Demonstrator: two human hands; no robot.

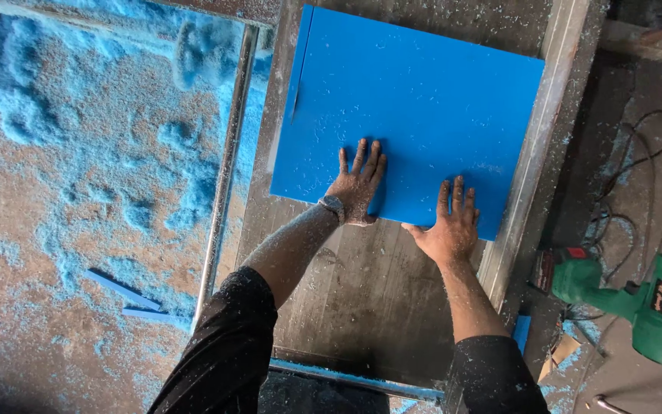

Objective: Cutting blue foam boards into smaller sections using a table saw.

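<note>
A large blue board (415, 100) lies flat on a dark, dusty saw table (362, 291). My left hand (358, 184) presses flat on the board's near edge, fingers spread, a watch on the wrist. To its right, my right hand (450, 222) also rests flat on the near edge of the board, fingers apart. Neither hand grips anything. A thin cut runs along the board's left side (298, 77). Pale dust covers both forearms.
A metal rail (227, 161) borders the table on the left, another rail (534, 146) on the right. Blue sawdust covers the floor (78, 153) with blue offcut strips (124, 291). A green power tool (637, 299) and black cables (630, 169) lie at right.
</note>
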